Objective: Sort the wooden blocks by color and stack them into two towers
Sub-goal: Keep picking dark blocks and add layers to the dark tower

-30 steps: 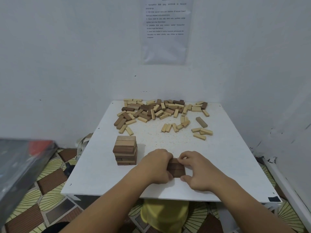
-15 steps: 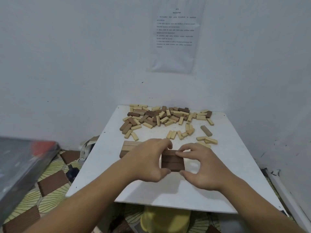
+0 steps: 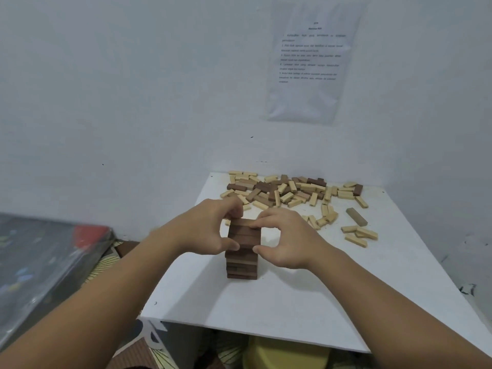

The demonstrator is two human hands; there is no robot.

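A view from the person's head is looking down over two bare forearms reaching onto a white square table (image 3: 292, 302) set in the corner of a white wall (image 3: 133, 89). The left hand (image 3: 210, 230) and right hand (image 3: 287, 241) are gripping a flat layer of dark brown wooden blocks (image 3: 243, 237) between them. Each hand's fingers are curling over the far top edge and each thumb is pressing on the near side. The hands are covering both ends of the layer, so how many blocks are in it is hard to tell.

This layer is sitting directly over a short tower of dark brown wooden blocks (image 3: 241, 265) near the left front part of the table, shifted slightly to the right of it. Whether the layer is resting on the tower or hanging just above it cannot be told.

Along the far edge a mixed heap of pale and dark wooden blocks (image 3: 287, 190) is lying unsorted, partly hidden behind the left hand. A few pale wooden blocks (image 3: 358, 234) are lying apart to the right, near a single grey-brown wooden block (image 3: 356, 217).

A printed sheet of white paper (image 3: 310, 59) is hanging on the wall, its text too small to read. At the left edge a dark glossy flat object (image 3: 40, 262) with a red patch is blurring out of focus and being cut off by the frame. Under the table's front edge a yellow rounded object (image 3: 287, 352) is showing only in part.
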